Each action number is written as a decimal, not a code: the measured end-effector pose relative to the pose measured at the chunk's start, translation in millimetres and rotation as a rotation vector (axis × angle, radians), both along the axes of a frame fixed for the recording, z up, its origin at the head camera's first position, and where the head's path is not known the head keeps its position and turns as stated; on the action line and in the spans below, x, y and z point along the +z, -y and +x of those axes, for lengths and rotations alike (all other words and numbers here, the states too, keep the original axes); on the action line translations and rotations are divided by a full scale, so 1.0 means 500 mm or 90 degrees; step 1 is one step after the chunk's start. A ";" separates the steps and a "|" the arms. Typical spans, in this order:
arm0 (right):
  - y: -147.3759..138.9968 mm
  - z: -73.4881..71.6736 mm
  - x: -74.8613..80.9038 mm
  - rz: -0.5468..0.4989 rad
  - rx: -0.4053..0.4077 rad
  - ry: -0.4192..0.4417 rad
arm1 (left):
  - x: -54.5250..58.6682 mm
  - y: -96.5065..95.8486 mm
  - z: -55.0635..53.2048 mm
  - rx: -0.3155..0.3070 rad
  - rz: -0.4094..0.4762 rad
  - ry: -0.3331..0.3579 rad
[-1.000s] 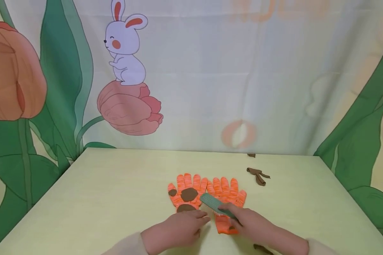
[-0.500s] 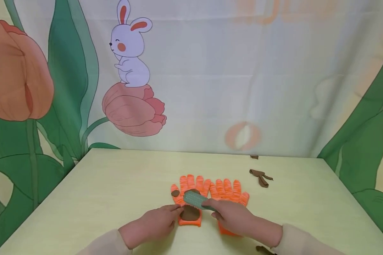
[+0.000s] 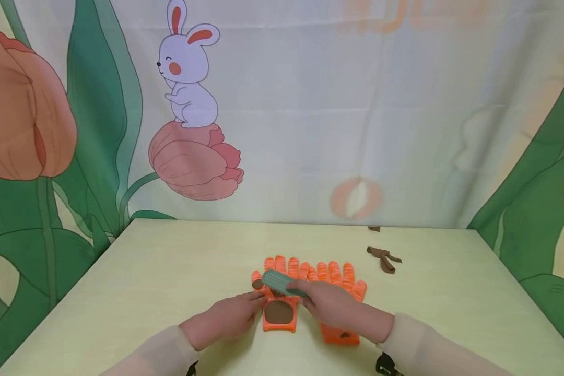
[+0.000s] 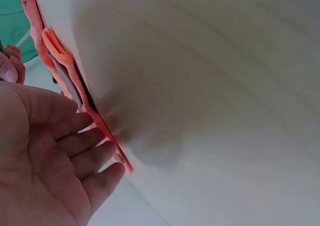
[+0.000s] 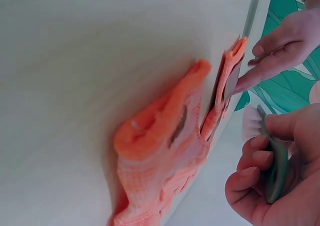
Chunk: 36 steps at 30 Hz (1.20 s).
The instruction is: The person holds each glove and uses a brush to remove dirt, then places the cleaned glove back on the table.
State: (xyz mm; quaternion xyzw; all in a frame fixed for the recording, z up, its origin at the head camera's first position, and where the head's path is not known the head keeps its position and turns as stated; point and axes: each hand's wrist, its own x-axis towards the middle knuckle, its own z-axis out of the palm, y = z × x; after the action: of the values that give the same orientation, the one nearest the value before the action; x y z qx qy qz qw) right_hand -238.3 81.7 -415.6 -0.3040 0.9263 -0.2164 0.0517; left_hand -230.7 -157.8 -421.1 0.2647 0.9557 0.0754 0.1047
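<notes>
Two orange knit gloves lie side by side on the table. The left glove [image 3: 279, 328] carries brown patches, the biggest a round patch [image 3: 279, 312] near its cuff. With its fingers nearly straight, my left hand [image 3: 227, 318] touches that glove's left edge; the left wrist view shows its fingers [image 4: 82, 138] extended against the orange edge. My right hand [image 3: 333, 304] grips a green brush [image 3: 282, 283] by the handle, above the left glove's palm. Pale bristles [image 5: 251, 123] show in the right wrist view. The hand hides part of the right glove [image 3: 340, 334], which has a small dark mark at its cuff.
Brown scraps [image 3: 383, 259] lie at the back right of the pale table [image 3: 178, 261], with a smaller scrap [image 3: 374, 228] at the far edge. Behind the table hangs a curtain [image 3: 301, 130] printed with a rabbit and tulips.
The brush in my right hand has moved left, from between the gloves to over the left glove. My left hand has shifted left, from across the cuff to the glove's edge.
</notes>
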 end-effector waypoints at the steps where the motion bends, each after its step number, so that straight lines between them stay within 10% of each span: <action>1: 0.002 -0.003 0.001 -0.002 0.003 -0.003 | 0.000 0.001 -0.001 -0.005 -0.001 0.000; 10: 0.010 -0.049 0.011 -0.033 0.051 -0.014 | -0.001 0.009 -0.006 -0.028 0.004 0.035; 19: 0.014 -0.111 0.016 0.081 0.127 -0.151 | 0.004 0.010 -0.020 -0.012 -0.012 0.069; 28: 0.035 -0.147 0.000 0.168 0.045 -0.322 | 0.012 0.002 -0.017 0.009 -0.032 0.101; 36: 0.023 -0.143 0.017 0.157 0.082 -0.218 | 0.001 0.004 -0.016 0.008 -0.019 0.091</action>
State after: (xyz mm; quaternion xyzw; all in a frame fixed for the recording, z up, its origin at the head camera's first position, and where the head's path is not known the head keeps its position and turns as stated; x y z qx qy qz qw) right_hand -309.9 70.0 -407.1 -0.3865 0.9196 -0.0427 -0.0558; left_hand -238.9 -159.9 -420.4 0.2507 0.9486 0.0803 0.1759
